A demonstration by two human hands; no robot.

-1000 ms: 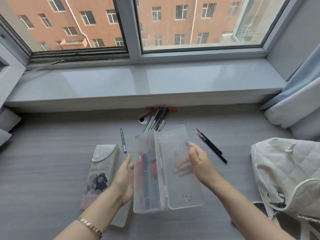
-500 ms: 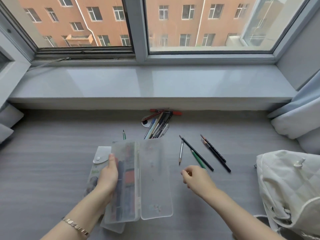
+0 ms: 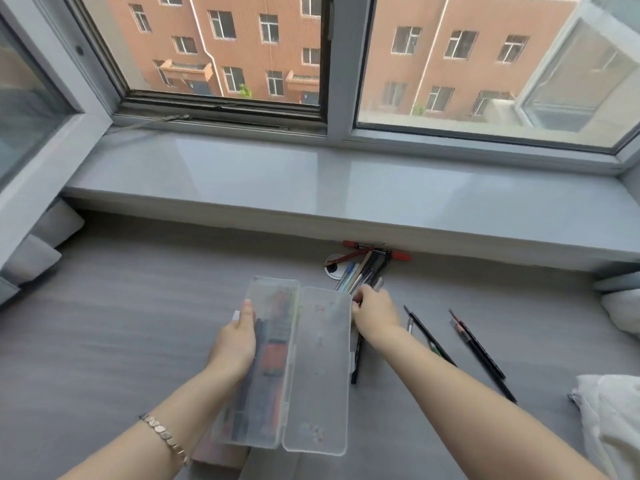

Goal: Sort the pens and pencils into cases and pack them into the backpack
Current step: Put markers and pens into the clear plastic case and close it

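At about 7 o'clock a thin metal link bracelet (image 3: 162, 434) circles the left wrist. Just past it, the left hand (image 3: 234, 348) grips the long left edge of the clear plastic hinged pencil case (image 3: 287, 368), thumb laid flat on top; the case lies open at centre over the grey wood-grain counter (image 3: 104, 341), its left tray filled with dark and red-orange pens, its right half, the lid, bare. Half a second ago the grey pouch with the snap flap showed at the case's left side; only a pale corner of it shows under the case's near end now. At 4 o'clock the white quilted backpack (image 3: 609, 420) sits at the frame edge, less of it in view than before.

The right hand (image 3: 375, 311), which hung loosely curled at 4 o'clock from the case, has reached forward to 1 o'clock and now has its fingers closed into the near end of the mixed heap of pens and pencils (image 3: 363, 271); whether it actually pinches one I cannot tell, as the fingertips are hidden. To its right, at 2 to 3 o'clock, the loose black pencils (image 3: 479, 344) lie slantwise where they lay before. A black pen (image 3: 356, 362) lies just beside the lid's right edge. Farthest off, the glossy grey window sill (image 3: 311, 188) runs across at 12 o'clock.
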